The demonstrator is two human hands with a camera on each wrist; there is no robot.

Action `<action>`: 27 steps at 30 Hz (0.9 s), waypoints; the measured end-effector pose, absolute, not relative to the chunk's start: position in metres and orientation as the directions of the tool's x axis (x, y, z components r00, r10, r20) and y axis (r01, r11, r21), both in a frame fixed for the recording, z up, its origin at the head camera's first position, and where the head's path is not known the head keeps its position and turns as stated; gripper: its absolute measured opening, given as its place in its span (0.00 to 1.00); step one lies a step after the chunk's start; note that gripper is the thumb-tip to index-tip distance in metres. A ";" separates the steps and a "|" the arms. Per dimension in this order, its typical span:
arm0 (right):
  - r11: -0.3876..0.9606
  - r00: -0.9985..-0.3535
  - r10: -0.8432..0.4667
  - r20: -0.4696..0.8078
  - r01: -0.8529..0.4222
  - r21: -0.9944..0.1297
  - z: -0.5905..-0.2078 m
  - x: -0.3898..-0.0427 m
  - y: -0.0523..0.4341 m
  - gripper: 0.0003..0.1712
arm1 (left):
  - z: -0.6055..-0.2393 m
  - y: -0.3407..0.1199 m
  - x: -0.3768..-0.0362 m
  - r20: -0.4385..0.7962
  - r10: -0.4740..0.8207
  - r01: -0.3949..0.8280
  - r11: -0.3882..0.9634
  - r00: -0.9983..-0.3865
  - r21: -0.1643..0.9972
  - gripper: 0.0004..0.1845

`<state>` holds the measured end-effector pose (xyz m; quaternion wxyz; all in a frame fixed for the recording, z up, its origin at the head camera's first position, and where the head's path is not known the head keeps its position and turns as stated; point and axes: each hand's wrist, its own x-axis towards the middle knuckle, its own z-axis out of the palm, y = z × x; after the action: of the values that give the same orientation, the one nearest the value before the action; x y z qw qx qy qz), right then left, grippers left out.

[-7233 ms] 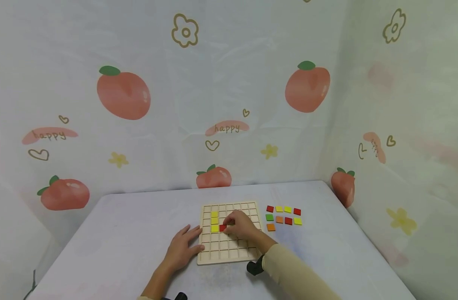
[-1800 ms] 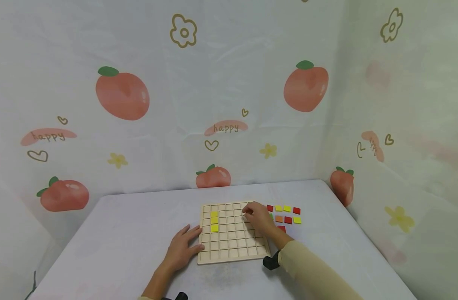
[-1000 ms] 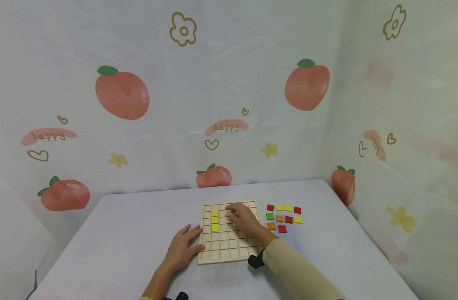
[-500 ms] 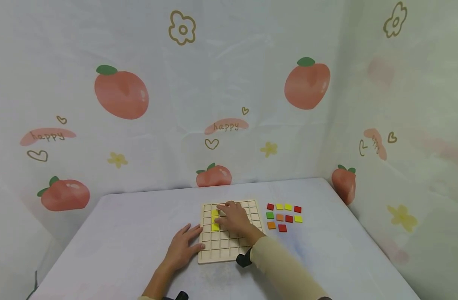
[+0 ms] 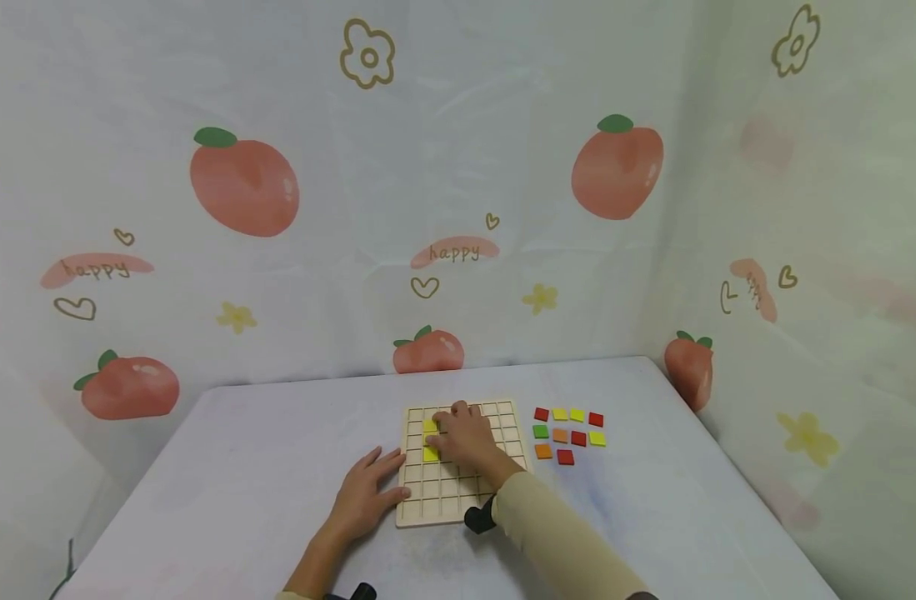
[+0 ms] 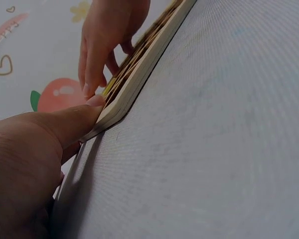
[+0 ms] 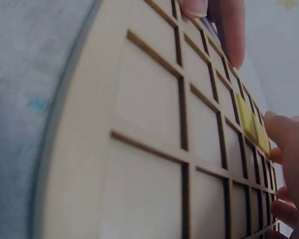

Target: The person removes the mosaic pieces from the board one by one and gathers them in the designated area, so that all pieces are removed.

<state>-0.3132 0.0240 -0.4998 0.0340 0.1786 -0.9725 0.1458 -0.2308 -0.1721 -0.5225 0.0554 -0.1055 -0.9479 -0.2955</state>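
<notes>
A square wooden grid board (image 5: 458, 492) lies on the white table. Three yellow tiles stand in one column near its left side; the lowest yellow tile (image 5: 431, 455) shows best, the others partly covered by fingers. My right hand (image 5: 467, 439) is over the board, its thumb and forefinger touching the yellow tiles, fingers loosely bent and spread. In the right wrist view, the thumb (image 7: 281, 124) meets the edge of a yellow tile (image 7: 246, 117). My left hand (image 5: 360, 497) rests at the board's left edge, fingers straight, its thumb (image 6: 77, 119) on the rim.
Right of the board lie loose tiles in rows: a green tile (image 5: 540, 432), an orange tile (image 5: 543, 452), a red tile (image 5: 566, 457), a yellow tile (image 5: 596, 439) and several more. A patterned cloth backdrop (image 5: 458, 167) stands behind the table.
A red tile that was on the board beside the lowest yellow tile now lies among the loose tiles at right. My right hand has come back left onto the yellow column; the left hand stays put.
</notes>
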 end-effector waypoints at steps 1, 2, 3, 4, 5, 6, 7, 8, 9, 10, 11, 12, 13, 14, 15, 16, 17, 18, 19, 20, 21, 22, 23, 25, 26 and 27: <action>0.895 -0.936 -0.334 0.114 -0.352 -0.274 -0.499 -0.314 0.023 0.27 | -0.522 -0.172 -0.231 0.171 0.169 0.236 0.802 -0.971 0.548 0.33; 0.893 -0.938 -0.328 0.114 -0.348 -0.286 -0.498 -0.315 0.022 0.27 | -0.522 -0.173 -0.231 0.173 0.173 0.240 0.802 -0.970 0.547 0.33; 0.893 -0.941 -0.321 0.112 -0.340 -0.296 -0.498 -0.316 0.022 0.26 | -0.521 -0.173 -0.231 0.166 0.168 0.233 0.800 -0.972 0.552 0.32; 0.893 -0.944 -0.313 0.108 -0.331 -0.304 -0.497 -0.318 0.021 0.25 | -0.522 -0.173 -0.231 0.164 0.170 0.234 0.799 -0.972 0.554 0.32; 0.890 -0.947 -0.302 0.106 -0.320 -0.323 -0.497 -0.319 0.020 0.24 | -0.522 -0.173 -0.231 0.160 0.172 0.233 0.800 -0.972 0.553 0.32; 0.887 -0.951 -0.293 0.103 -0.310 -0.343 -0.496 -0.320 0.020 0.23 | -0.522 -0.173 -0.231 0.159 0.174 0.233 0.798 -0.972 0.555 0.32; 0.884 -0.955 -0.281 0.097 -0.297 -0.362 -0.495 -0.320 0.019 0.22 | -0.522 -0.173 -0.230 0.157 0.176 0.234 0.798 -0.972 0.556 0.33; 0.876 -0.958 -0.271 0.093 -0.285 -0.389 -0.495 -0.321 0.019 0.21 | -0.522 -0.172 -0.231 0.153 0.175 0.231 0.797 -0.973 0.558 0.33; 0.871 -0.961 -0.261 0.088 -0.274 -0.408 -0.495 -0.322 0.018 0.19 | -0.522 -0.172 -0.231 0.147 0.174 0.227 0.798 -0.974 0.558 0.33; 0.862 -0.963 -0.254 0.089 -0.267 -0.431 -0.495 -0.323 0.018 0.18 | -0.522 -0.173 -0.231 0.149 0.176 0.229 0.800 -0.973 0.554 0.33; 0.852 -0.964 -0.249 0.090 -0.262 -0.452 -0.494 -0.324 0.017 0.17 | -0.521 -0.173 -0.231 0.151 0.176 0.231 0.802 -0.973 0.551 0.33; 0.846 -0.965 -0.246 0.092 -0.260 -0.465 -0.494 -0.324 0.017 0.16 | -0.521 -0.173 -0.231 0.158 0.177 0.235 0.801 -0.971 0.550 0.33; 0.840 -0.966 -0.242 0.094 -0.257 -0.478 -0.494 -0.325 0.017 0.16 | -0.521 -0.173 -0.231 0.160 0.176 0.236 0.804 -0.971 0.546 0.33; 0.835 -0.966 -0.239 0.097 -0.255 -0.488 -0.495 -0.325 0.017 0.15 | -0.521 -0.173 -0.231 0.164 0.175 0.237 0.805 -0.971 0.544 0.33; 0.830 -0.966 -0.237 0.102 -0.256 -0.495 -0.495 -0.326 0.017 0.15 | -0.521 -0.173 -0.232 0.166 0.173 0.236 0.808 -0.971 0.540 0.32; 0.826 -0.966 -0.237 0.108 -0.259 -0.502 -0.495 -0.326 0.017 0.15 | -0.521 -0.173 -0.232 0.170 0.171 0.237 0.809 -0.970 0.539 0.32; 0.824 -0.965 -0.237 0.113 -0.261 -0.502 -0.495 -0.326 0.017 0.14 | -0.521 -0.173 -0.232 0.168 0.168 0.233 0.808 -0.971 0.541 0.32; 0.825 -0.965 -0.236 0.118 -0.263 -0.501 -0.496 -0.326 0.017 0.14 | -0.521 -0.173 -0.232 0.164 0.166 0.230 0.807 -0.972 0.544 0.32; 0.824 -0.965 -0.234 0.121 -0.263 -0.502 -0.497 -0.326 0.018 0.14 | -0.521 -0.173 -0.231 0.158 0.165 0.226 0.807 -0.974 0.546 0.32; 0.823 -0.963 -0.236 0.130 -0.269 -0.500 -0.498 -0.325 0.018 0.13 | -0.521 -0.173 -0.231 0.153 0.164 0.222 0.804 -0.974 0.551 0.33; 0.823 -0.962 -0.235 0.136 -0.272 -0.499 -0.499 -0.325 0.018 0.13 | -0.522 -0.172 -0.231 0.148 0.164 0.219 0.804 -0.975 0.553 0.33; 0.818 -0.962 -0.233 0.144 -0.274 -0.506 -0.500 -0.325 0.019 0.12 | -0.522 -0.172 -0.231 0.145 0.163 0.217 0.802 -0.976 0.556 0.33; 0.809 -0.961 -0.231 0.155 -0.278 -0.518 -0.501 -0.325 0.019 0.12 | -0.522 -0.172 -0.231 0.142 0.162 0.214 0.802 -0.977 0.558 0.33; 0.773 -0.958 -0.222 0.180 -0.285 -0.566 -0.502 -0.324 0.020 0.11 | -0.522 -0.172 -0.230 0.147 0.164 0.218 0.801 -0.976 0.557 0.33; 0.755 -0.956 -0.219 0.196 -0.293 -0.587 -0.503 -0.325 0.021 0.10 | -0.522 -0.172 -0.230 0.151 0.164 0.221 0.801 -0.975 0.557 0.33; 0.737 -0.955 -0.214 0.207 -0.297 -0.607 -0.503 -0.325 0.021 0.10 | -0.522 -0.172 -0.230 0.156 0.165 0.225 0.800 -0.974 0.556 0.33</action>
<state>-0.3249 0.0210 -0.5034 0.0617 0.1374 -0.9299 0.3356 -0.2303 -0.1721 -0.5223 0.0500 -0.1030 -0.9475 -0.2987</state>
